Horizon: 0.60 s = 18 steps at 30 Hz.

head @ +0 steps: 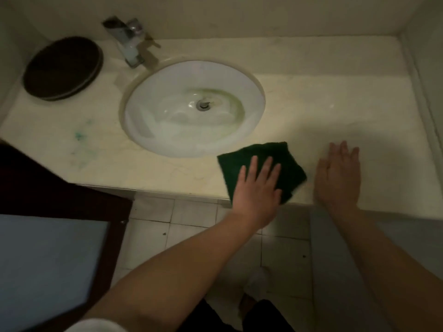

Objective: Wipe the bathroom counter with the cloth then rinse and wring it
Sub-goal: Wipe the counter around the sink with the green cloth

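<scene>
Dim bathroom, cream stone bench [335, 97] w/ oval white sink [194, 109] set in it, tap [129, 41] at rear left, dark round tray [63, 68] far left by the wall; tiled floor [191, 226] below the front edge. Cloth [285, 164], dark green, folded roughly square, lies flat on bench at front edge, just right of sink rim, near corner a little over the lip. Left hand [256, 188] palm-down on cloth, fingers [267, 167] spread and flat, pressing not pinching. Right hand [338, 178] flat on bare bench just beside cloth, fingers together and straight, holding nothing; looks like a brace. Step, by judgement: wipe phase, rinse/wring not begun; no water seen at tap. Blue-green smear [80, 137] on bench left of sink untouched, so prob. under halfway on wiping. Next move calls for: firm downward press, slide cloth along bench in overlapping passes, work round sink rim, reach left for smear w/o shoving tray; keep cloth from slipping off front lip. Hard to tell: frame motion-blurred, esp. tap and tray; low light, so wet vs dry patches on bench unclear; greenish ring in sink may be stain or residue, can't say. Cloth part under palm hidden. Dark framed panel [60, 236] bottom left cut off, unidentified. Right end of bench in shadow.
</scene>
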Motion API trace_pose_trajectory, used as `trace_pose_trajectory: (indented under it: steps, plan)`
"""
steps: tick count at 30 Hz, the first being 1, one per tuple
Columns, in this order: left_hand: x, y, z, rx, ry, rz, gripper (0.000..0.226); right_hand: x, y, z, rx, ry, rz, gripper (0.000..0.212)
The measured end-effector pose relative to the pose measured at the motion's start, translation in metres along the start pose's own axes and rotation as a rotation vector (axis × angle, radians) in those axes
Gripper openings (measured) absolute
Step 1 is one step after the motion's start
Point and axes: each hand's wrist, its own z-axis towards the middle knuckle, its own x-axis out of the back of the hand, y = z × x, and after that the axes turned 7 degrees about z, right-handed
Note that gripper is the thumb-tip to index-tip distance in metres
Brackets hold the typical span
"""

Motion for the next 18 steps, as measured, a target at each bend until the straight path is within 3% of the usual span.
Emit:
trace_pose_trajectory:
  steps: [2, 5, 9, 12, 15, 18]
  plan:
    - [0.005, -0.02, 0.0, -0.094, 0.016, -0.181, 0.055, -0.005, -0.04, -0.031, 0.186, 0.033, 0.159, 0.054]
    - [0.019, -0.075, -0.025, -0.067, 0.149, -0.579, 0.038, -0.03, -0.096, -0.077, 0.326, -0.087, 0.106, 0.056]
    - [0.007, -0.203, -0.093, 0.181, 0.361, -0.573, 0.029, -0.081, -0.142, -0.088, 0.035, -0.152, -0.166, 0.086]
    - [0.007, -0.322, -0.133, 0.342, 0.372, -0.507, 0.043, -0.102, -0.172, -0.085, -0.104, -0.071, -0.188, 0.072]
    - [0.014, -0.444, -0.142, 0.563, 0.412, -0.439, 0.045, -0.118, -0.208, -0.085, -0.094, -0.029, -0.147, 0.06]
    - [0.014, -0.54, -0.117, 0.581, 0.332, -0.293, 0.049, -0.143, -0.26, -0.084, -0.127, -0.005, 0.094, 0.057]
